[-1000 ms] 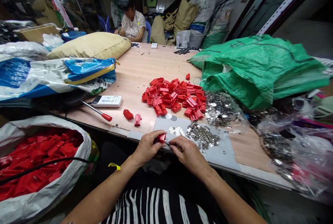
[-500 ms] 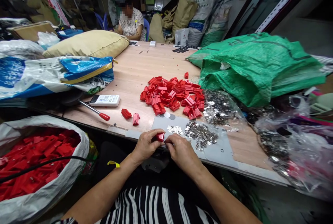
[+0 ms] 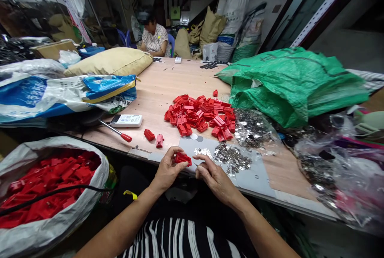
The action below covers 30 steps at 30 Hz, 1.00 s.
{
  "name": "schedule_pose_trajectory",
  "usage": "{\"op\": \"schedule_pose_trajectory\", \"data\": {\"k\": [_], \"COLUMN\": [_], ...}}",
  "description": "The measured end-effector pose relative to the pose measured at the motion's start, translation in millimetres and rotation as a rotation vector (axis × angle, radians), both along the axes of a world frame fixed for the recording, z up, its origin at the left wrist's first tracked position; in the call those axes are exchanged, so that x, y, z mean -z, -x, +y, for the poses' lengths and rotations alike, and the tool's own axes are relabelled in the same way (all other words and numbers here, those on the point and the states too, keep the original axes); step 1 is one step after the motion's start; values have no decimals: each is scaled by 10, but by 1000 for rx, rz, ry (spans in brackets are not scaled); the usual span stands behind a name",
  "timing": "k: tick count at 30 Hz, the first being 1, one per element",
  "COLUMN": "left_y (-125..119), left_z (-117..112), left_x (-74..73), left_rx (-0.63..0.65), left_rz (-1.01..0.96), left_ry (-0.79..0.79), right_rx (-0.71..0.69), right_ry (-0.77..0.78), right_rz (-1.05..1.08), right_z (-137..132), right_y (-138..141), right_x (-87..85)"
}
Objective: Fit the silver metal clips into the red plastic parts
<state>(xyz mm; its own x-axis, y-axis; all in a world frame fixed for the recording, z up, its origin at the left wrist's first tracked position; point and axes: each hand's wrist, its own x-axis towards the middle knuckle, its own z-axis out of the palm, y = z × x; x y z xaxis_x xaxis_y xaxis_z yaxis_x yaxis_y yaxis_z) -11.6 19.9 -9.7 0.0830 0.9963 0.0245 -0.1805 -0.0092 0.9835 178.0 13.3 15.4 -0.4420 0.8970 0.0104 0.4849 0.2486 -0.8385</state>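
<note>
My left hand pinches a small red plastic housing between thumb and fingers, just over the table's front edge. Close by on the right is my right hand, its index finger and thumb curled around a thin metal piece, too small to make out fully. Its tip is apart from the housing. Beyond both hands lies a heap of similar red plastic housings. Small flat metal pieces are spread on a grey sheet to the right. Two loose housings rest on the left.
A white sack full of red parts stands at left, near a red-tipped lever and a white device. A green sack and plastic bags of metal pieces lie right. Another person sits across the table.
My hands have moved apart slightly; the right fingers have drawn back from the red housing, which now shows more fully in my left hand. The camera view has tilted up a little.
</note>
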Motion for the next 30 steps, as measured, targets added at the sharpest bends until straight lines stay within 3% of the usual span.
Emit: {"op": "schedule_pose_trajectory", "data": {"k": [4,9,21,30], "left_y": [-38,-62,-104,-79], "left_z": [-52,-118,-163,-129], "left_x": [-94,-142,-66,-124], "left_rx": [83,189,198,117], "left_rz": [-430,-671,-837,-875], "left_ry": [234,383,509,540], "right_rx": [-48,-61,-24,-18], "right_ry": [24,-26,-174,-248], "right_rz": [39,10,34,-135], "right_z": [-43,-56,18,11], "right_y": [13,51,91,128], "right_x": [-84,-87,-135,-90]}}
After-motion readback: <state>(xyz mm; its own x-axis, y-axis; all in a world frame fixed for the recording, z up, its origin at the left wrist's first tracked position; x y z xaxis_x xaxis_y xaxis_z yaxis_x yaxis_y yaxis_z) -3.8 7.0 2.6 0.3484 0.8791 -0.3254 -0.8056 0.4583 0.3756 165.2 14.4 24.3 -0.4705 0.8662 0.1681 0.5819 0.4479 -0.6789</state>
